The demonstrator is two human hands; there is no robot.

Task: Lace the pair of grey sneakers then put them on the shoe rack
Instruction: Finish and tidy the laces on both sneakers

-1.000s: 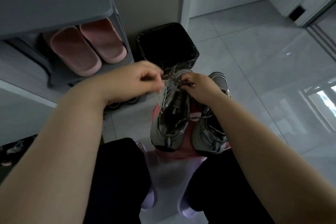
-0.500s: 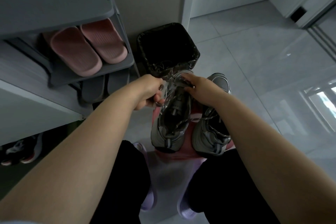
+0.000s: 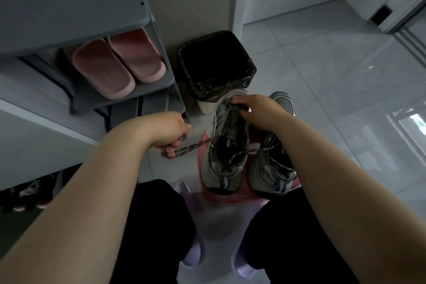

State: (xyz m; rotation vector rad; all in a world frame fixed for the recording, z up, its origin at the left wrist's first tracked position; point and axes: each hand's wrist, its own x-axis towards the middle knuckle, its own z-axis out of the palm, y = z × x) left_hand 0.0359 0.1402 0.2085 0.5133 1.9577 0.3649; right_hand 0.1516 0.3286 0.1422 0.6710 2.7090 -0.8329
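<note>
Grey sneakers (image 3: 219,170) sit side by side on a pink surface (image 3: 230,197) between the knees, long axes near-to-far, toes far. Right hand (image 3: 258,110) pinches the lacing at the far end of the left-side shoe. Left hand (image 3: 169,130) is clenched round the lace (image 3: 196,146), which runs taut leftward out of that shoe, across its axis. Shoe rack (image 3: 161,83) is left and far, and the left hand is nearer it. Lacing looks unfinished; the next eyelet probably follows.
</note>
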